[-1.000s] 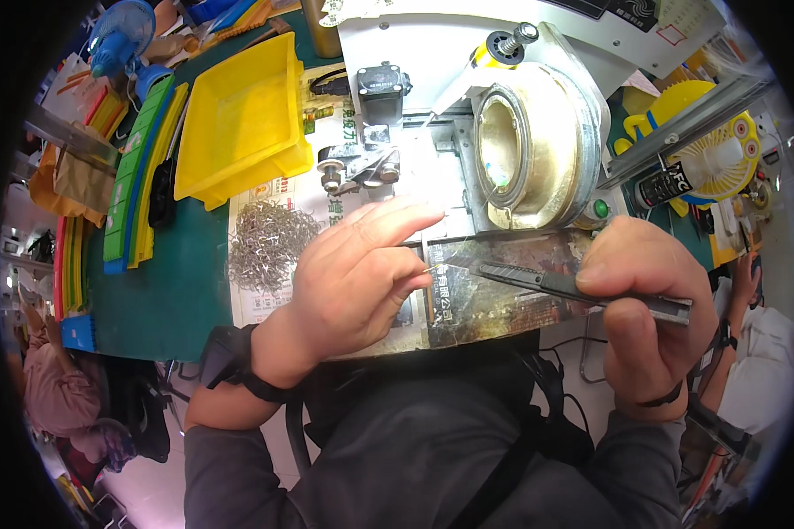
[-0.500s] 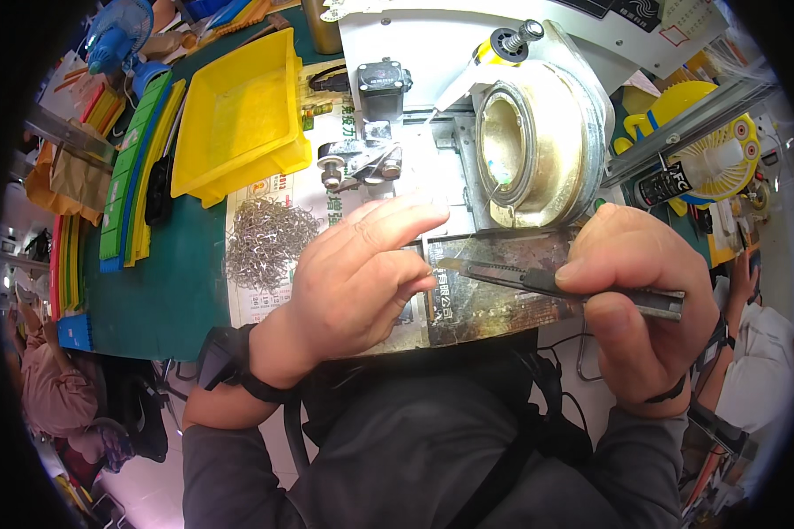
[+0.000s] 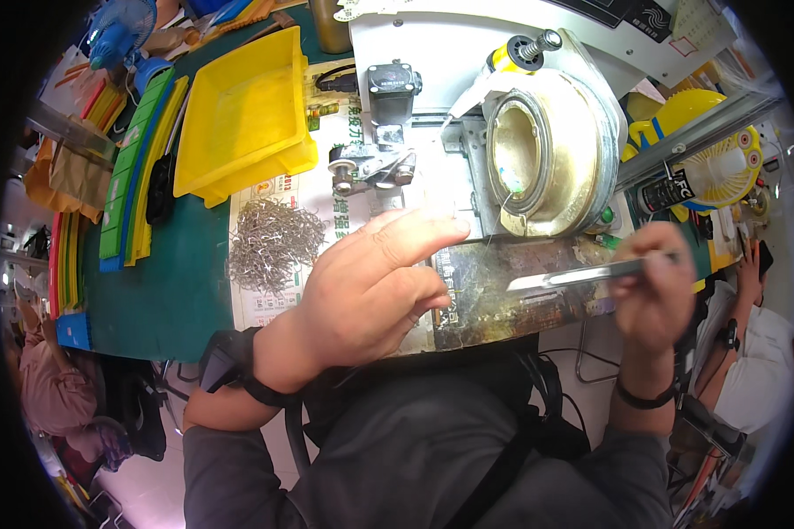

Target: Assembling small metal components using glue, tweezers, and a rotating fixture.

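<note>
Two hands: right hand (image 3: 657, 295) pinches tweezers (image 3: 582, 275).

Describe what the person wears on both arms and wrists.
Both hands are bare. The left hand has a black watch-like band at the wrist above a grey sleeve. The right hand has a thin black wristband and the same grey sleeve.

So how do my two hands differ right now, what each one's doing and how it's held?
The left hand holds no tool that shows, forefinger stretched out over the worn metal plate; the right hand is closed around metal tweezers. The left hand lies low near the pile of small metal parts; the right hand is off the plate's right end. Both wrists wear dark bands.
</note>
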`<action>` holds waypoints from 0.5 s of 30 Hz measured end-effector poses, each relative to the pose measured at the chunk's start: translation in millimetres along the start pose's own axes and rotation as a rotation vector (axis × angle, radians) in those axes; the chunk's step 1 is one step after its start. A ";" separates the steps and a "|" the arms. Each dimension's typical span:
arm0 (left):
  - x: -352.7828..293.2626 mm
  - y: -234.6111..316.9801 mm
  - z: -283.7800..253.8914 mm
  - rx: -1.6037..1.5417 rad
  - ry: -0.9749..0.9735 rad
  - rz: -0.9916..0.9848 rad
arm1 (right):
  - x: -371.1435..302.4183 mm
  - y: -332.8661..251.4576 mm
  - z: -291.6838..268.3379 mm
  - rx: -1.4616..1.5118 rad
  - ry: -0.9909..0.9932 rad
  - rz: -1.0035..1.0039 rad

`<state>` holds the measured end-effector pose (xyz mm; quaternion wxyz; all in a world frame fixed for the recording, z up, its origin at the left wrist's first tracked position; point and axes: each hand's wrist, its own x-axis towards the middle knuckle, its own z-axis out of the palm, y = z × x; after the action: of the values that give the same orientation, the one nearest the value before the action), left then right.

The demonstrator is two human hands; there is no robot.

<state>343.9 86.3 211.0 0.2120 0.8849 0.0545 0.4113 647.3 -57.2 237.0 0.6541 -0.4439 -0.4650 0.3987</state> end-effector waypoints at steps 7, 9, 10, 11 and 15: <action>-1.0 2.5 4.6 0.085 -0.021 -0.034 | -23.9 8.9 -68.2 -0.553 0.335 0.247; -4.6 3.9 4.5 0.117 -0.036 -0.067 | -9.8 2.3 -77.6 -0.462 0.427 0.109; -6.2 3.8 5.7 0.126 -0.031 -0.066 | -0.4 -1.5 -79.6 -0.366 0.475 -0.011; -7.6 3.2 7.7 0.138 -0.027 -0.070 | 9.6 -3.1 -84.4 -0.277 0.502 0.008; -2.8 12.4 7.1 0.200 -0.026 -0.012 | 27.8 -8.0 -94.0 -0.095 0.528 0.173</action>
<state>346.4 72.1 210.2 0.1259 0.9066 0.0979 0.3908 745.6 -53.2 235.3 0.6946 -0.6007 -0.2568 0.3013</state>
